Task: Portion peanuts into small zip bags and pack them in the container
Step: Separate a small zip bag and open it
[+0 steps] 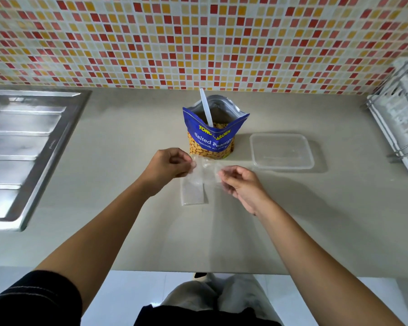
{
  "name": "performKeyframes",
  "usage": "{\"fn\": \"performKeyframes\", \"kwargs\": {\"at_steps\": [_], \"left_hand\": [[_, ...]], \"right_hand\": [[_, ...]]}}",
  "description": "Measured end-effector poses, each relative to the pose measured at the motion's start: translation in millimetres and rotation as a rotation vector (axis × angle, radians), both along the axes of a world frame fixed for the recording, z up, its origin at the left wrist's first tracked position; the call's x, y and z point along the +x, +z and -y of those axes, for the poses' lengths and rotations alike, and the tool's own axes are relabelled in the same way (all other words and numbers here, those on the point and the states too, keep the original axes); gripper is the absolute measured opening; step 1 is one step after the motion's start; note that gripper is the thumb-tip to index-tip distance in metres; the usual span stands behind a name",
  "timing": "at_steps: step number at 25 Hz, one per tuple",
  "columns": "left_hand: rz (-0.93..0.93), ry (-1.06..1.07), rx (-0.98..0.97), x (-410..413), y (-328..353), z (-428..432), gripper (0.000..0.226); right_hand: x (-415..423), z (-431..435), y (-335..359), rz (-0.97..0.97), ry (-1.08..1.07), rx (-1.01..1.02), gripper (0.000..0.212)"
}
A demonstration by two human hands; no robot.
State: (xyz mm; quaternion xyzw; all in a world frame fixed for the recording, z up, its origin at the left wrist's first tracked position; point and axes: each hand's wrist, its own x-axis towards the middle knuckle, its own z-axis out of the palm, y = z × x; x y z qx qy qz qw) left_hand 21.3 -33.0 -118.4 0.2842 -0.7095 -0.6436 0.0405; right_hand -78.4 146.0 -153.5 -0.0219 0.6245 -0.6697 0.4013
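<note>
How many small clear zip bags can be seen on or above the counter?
2, as far as visible. One zip bag is held between the left hand and right hand; the other bag lies flat on the counter below. More could be stacked unseen.

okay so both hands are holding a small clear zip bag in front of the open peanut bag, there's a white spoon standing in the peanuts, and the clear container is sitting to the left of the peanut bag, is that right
Not quite: the clear container sits to the right of the peanut bag, not the left, as the head view shows. The rest holds: the left hand and right hand hold a small clear zip bag in front of the open bag, and a white spoon stands in the peanuts.
</note>
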Motion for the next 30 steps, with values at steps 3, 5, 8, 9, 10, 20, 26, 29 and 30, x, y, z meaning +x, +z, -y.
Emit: {"fn": "performKeyframes", "kwargs": {"at_steps": [3,5,8,9,10,20,26,29,30], "left_hand": [[0.013,0.033,-0.094,-4,3,3,0.014],[0.030,0.035,-0.302,-8,5,3,0.016],[-0.007,0.003,-0.308,-12,16,2,0.018],[-0.014,-0.012,-0.245,-11,19,2,0.016],[-0.013,-0.029,-0.189,-11,21,3,0.013],[-0.010,0.005,-0.149,-21,27,1,0.010],[-0.009,0.000,-0.173,-25,36,2,0.014],[-0.008,-0.063,-0.166,-27,42,-4,0.019],[-0.021,-0.074,-0.161,-29,44,-8,0.021]], "right_hand": [[-2,3,6,-0.048,-0.038,-0.013,0.008],[-3,6,10,-0.070,-0.056,-0.023,0.009],[-5,5,16,-0.097,-0.081,-0.049,0.011],[-5,4,18,-0.103,-0.072,-0.053,0.011],[-6,4,19,-0.113,-0.071,-0.061,0.012],[-17,1,32,-0.197,-0.094,-0.113,0.045],[-36,-13,33,-0.904,-0.242,0.127,0.050],[-28,-9,41,-1.270,0.155,0.163,0.071],[-25,-4,46,-1.298,0.281,0.212,0.081]]}}
